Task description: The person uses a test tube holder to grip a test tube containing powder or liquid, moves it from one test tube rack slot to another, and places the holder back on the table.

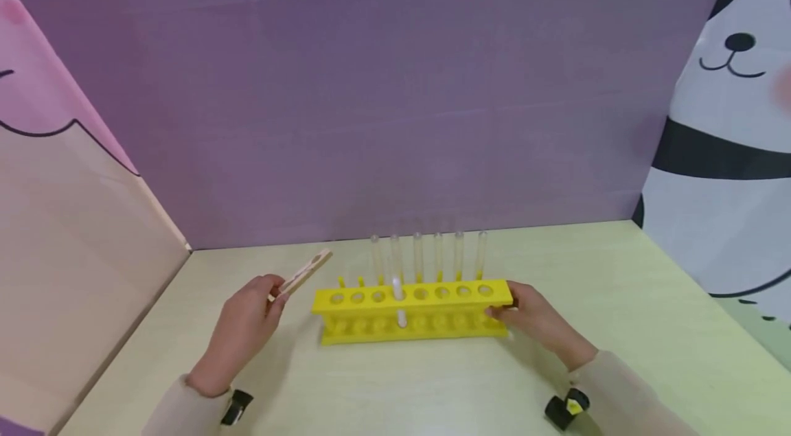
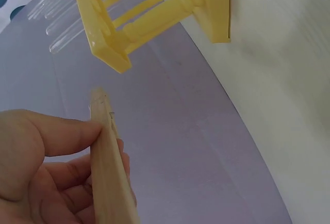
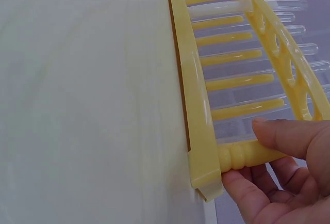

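My left hand (image 1: 241, 326) pinches a wooden test tube holder (image 1: 307, 272) between thumb and fingers, its far end tilted up to the right, apart from the rack. A yellow test tube rack (image 1: 364, 338) stands on the table in front of me. My right hand (image 1: 536, 319) grips the rack's right end, thumb and fingers about the end post (image 3: 247, 153) in the right wrist view. One test tube with white contents (image 1: 402, 318) stands in a hole of the rack. Behind it, several clear test tubes (image 1: 417, 257) sit upside down on the rear pegs.
Two bare yellow pegs (image 1: 361, 281) show at the rack's back left. The pale table (image 1: 432, 388) meets a purple backdrop (image 1: 395, 113) behind. Cartoon-printed panels, one with a panda (image 1: 729, 216), flank both sides.
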`<state>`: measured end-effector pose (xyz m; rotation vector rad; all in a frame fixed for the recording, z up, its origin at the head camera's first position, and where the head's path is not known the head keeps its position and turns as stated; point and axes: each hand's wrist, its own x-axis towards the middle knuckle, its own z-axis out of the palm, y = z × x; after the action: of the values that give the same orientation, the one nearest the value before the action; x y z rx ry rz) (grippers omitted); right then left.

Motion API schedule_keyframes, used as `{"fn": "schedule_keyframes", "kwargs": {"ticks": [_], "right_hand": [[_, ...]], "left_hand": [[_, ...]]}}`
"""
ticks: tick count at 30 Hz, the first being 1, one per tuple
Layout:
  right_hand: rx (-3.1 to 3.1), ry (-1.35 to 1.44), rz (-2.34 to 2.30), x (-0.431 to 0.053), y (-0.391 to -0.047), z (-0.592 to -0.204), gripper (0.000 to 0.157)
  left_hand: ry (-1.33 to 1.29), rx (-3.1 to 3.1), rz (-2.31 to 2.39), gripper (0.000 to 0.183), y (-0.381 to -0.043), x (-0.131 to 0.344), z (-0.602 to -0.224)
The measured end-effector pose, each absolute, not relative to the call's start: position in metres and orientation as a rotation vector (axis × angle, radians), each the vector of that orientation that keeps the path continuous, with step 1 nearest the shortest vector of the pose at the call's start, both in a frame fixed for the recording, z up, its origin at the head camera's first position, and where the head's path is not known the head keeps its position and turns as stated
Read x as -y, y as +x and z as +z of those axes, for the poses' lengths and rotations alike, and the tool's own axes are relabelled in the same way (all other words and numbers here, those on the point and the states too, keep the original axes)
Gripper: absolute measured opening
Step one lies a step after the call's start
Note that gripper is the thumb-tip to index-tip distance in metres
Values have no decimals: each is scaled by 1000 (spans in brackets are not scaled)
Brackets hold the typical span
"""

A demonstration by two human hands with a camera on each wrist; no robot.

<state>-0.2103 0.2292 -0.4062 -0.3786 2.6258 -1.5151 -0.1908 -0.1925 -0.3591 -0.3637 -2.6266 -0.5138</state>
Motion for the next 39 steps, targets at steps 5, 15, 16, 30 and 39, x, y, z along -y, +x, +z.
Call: {"fn": "schedule_keyframes", "kwargs": {"ticks": [5, 15, 16, 30, 39], "right_hand": [[-2624, -383, -1512, -230, -211, -406, 34], [-2620, -410, -1526, -230, -211, -409, 32], [-2618, -404, -1528, -230, -211, -409, 32], [-2617, -374, -1535, -230, -212, -411, 34], [-2627, -371, -1527, -230, -212, -410, 34]], "left_hand": [[-332, 2677, -566, 14, -194, 198, -362], [-276, 2747, -577, 11, -200, 207, -369], [-270, 2768, -576, 11, -201, 207, -370], [-235, 2982, -552, 8, -206, 208, -387], [-191, 3048, -572, 8, -211, 202, -391]]}}
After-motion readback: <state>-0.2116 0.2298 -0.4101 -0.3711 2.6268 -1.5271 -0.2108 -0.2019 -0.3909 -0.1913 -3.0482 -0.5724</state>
